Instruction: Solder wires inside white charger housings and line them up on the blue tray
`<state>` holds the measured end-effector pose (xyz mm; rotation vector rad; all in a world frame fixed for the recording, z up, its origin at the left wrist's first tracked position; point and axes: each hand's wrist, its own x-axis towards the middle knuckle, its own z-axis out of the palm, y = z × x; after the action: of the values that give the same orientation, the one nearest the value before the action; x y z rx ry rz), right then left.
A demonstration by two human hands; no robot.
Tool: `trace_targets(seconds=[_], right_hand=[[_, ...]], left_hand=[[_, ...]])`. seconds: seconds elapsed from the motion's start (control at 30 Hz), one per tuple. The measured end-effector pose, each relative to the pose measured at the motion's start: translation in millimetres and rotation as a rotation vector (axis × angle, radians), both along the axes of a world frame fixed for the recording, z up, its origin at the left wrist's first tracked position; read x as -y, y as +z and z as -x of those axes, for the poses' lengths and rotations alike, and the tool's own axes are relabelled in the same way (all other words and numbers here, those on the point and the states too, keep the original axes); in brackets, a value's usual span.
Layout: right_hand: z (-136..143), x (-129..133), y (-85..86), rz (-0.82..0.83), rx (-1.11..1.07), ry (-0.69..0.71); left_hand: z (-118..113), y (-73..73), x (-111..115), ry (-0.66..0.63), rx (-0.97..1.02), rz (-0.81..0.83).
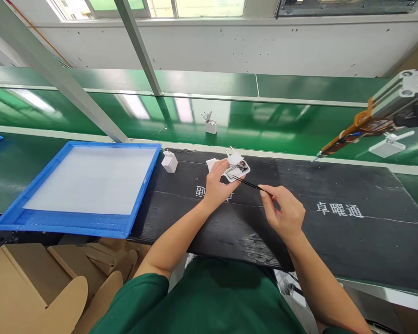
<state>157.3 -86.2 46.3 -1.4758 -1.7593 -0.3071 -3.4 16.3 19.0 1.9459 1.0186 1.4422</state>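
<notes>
One blue tray lies leftmost from where I watch, partly over the left end of the black counter, with a white sheet inside it. Just beside the tray's right edge, near the counter's back left corner, stands a white plug.

Toward the middle of the counter's back edge, my left hand is closed around an open white casing, with small dark and red parts showing inside. I'd want that grip firm but light, the casing level and the fingertips clear of its opening, so nothing tips out or bends.

My right hand pinches black tweezers narrowly, their tips at the casing's near side. A low, shallow approach with small wrist movements looks safest to me; pressing hard could nick a wire or scratch the rim. I can't tell whether the tips grip anything.

Farther right, a pointed tool hangs over the counter's back edge, well apart from both hands.
</notes>
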Motion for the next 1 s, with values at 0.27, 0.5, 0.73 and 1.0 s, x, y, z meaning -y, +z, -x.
trace_targets(seconds=[0.27,0.5,0.73,1.0], right_hand=[[-20,-6,-4.8,0.03,-0.007,-0.014],[-42,-25,-33.8,0.522,-0.148,0.306],[-25,-131,-31.7,0.547,-0.201,0.27],[100,-318,-15.4,0.699,-0.204,0.206]], left_hand=[[7,3.1,-15,-0.01,-0.158,0.189],[50,-0.1,-39,-0.048,-0.443,0.414],[78,-13.5,-46,-0.149,-0.358,0.534],[78,-24.3,-50,-0.246,-0.355,0.57]])
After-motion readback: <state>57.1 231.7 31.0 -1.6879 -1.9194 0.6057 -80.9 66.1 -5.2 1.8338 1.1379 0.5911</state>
